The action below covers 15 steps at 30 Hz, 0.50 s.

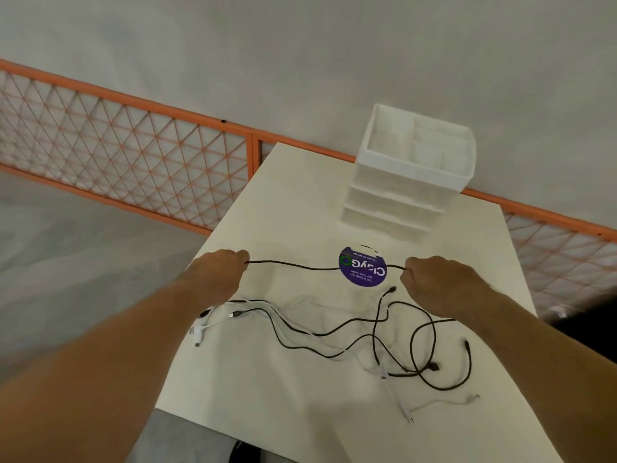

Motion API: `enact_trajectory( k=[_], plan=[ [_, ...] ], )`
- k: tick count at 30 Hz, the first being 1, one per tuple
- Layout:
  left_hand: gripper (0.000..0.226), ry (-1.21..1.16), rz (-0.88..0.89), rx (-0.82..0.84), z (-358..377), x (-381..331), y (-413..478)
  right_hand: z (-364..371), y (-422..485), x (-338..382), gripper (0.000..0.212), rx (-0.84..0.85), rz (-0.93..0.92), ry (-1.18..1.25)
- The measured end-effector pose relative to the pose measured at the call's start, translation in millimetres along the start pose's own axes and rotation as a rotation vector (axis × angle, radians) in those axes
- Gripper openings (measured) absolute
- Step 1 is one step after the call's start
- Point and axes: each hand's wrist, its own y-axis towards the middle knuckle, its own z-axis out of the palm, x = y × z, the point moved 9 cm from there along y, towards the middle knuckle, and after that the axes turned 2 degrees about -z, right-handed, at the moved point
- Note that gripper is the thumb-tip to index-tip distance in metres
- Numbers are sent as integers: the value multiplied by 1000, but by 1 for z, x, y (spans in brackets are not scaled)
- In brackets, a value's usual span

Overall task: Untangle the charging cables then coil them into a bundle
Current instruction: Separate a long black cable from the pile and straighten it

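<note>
Left hand (pixel 222 267): at 9 o'clock on the table (pixel 267 412), clenched, gripping a black cable (pixel 293 265) between thumb and curled fingers

Right hand (pixel 434 282): at 3 o'clock, clenched on the same cable

Held stretch: strung almost straight from 9 to 3 o'clock between the two fists, passing across a purple sticker (pixel 362 275) near the table centre

Tangle (pixel 334 332): at 6 o'clock from the hands, lying loose on the table; black and white cables crossing one another

- White plugs (pixel 198 332): grouped at 8 o'clock, near the left table edge
- Black loop (pixel 434 379): at 4 o'clock, below the right wrist
- Black plug (pixel 392 289): just beside the right hand, at its 7 o'clock
- Thin white ends (pixel 409 416): at 5 o'clock

Drawers (pixel 410 182): white, at 12 o'clock, open divided tray on top

Fence (pixel 133 152): orange mesh, beyond the far table edge, from 9 to 3 o'clock
</note>
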Motion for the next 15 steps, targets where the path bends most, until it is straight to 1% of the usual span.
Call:
enact_trajectory(
  k=[3,5,8,10,13,15],
  plan=[
    [22,-45,-27,28,17,13,-7,24,3,0,25,128,31,16],
    [24,-98,-35,33,25,17,-12,38,4,1,27,191,44,71],
    [24,-100,-12,72,43,13,-20,60,7,6,28,281,41,135],
    [24,-106,-25,95,54,12,-23,69,8,8,28,308,46,160],
    [26,-128,-77,81,65,15,-24,76,8,11,29,328,56,195],
    [27,-137,-106,76,73,17,-24,78,7,15,28,342,35,157]
  ],
)
